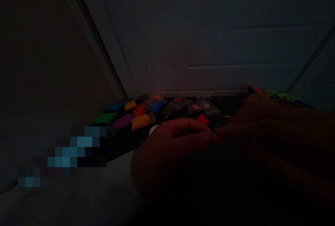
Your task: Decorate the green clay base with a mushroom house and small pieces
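The view is very dark. My left hand (175, 140) is closed, with thumb and forefinger pinched at a small red piece of modelling clay (218, 139). From the right, my right hand (251, 119) meets it, its fingers together and the fingertips at the same piece. The hands nearly touch there, so much of the clay is hidden. Just behind them lies another red lump of clay (202, 119) on the dark surface. A white thing (153, 128) shows partly behind my left hand.
Several clay packets lie at the back left, among them orange (140, 122), purple (122, 121), green (105, 118) and blue (156, 106). Clear bags (211, 108) sit near a pink lump (195, 107). Bright green pieces (288, 96) are at the right. A pale panel with hearts (164, 73) rises behind.
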### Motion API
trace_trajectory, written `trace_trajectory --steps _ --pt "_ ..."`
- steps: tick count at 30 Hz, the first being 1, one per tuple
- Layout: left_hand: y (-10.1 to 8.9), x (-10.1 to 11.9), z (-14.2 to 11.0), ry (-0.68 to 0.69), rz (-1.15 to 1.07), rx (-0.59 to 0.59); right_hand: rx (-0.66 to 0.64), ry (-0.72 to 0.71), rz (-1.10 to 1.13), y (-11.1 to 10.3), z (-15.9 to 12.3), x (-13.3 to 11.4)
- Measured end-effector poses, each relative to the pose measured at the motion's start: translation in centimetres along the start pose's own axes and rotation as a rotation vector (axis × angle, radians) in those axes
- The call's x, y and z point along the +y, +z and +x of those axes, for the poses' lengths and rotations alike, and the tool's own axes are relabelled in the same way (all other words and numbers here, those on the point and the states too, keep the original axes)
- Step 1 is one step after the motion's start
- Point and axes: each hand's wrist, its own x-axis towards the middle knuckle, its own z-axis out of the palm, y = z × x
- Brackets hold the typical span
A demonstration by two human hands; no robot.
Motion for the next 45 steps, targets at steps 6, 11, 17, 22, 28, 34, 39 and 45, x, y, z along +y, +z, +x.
trace_trajectory --steps 6,11,17,22,28,34,39,45 --pt "-0.11 -0.09 0.18 0.030 0.006 0.000 0.023 -0.079 -0.059 -0.13 0.23 -0.22" --pt "0.07 -0.12 0.44 0.040 -0.018 0.026 -0.018 -0.123 -0.085 -0.10 0.12 -0.23" --pt "0.17 -0.24 0.34 0.037 -0.052 0.021 -0.004 -0.214 -0.205 0.02 0.11 -0.09" --pt "0.16 -0.15 0.36 0.040 -0.007 0.037 0.007 -0.131 -0.146 -0.23 0.06 -0.13" --pt "0.14 -0.10 0.50 0.046 -0.019 0.066 0.024 -0.118 -0.101 -0.35 0.10 -0.34" --pt "0.04 -0.23 0.44 0.033 -0.035 0.078 0.023 -0.134 -0.092 -0.17 0.30 -0.29" --pt "0.03 -0.28 0.35 0.027 -0.043 0.073 -0.001 -0.176 -0.114 -0.22 -0.04 -0.12" --pt "-0.09 -0.33 0.42 0.027 -0.048 0.057 -0.009 -0.157 -0.091 -0.35 0.21 -0.12"
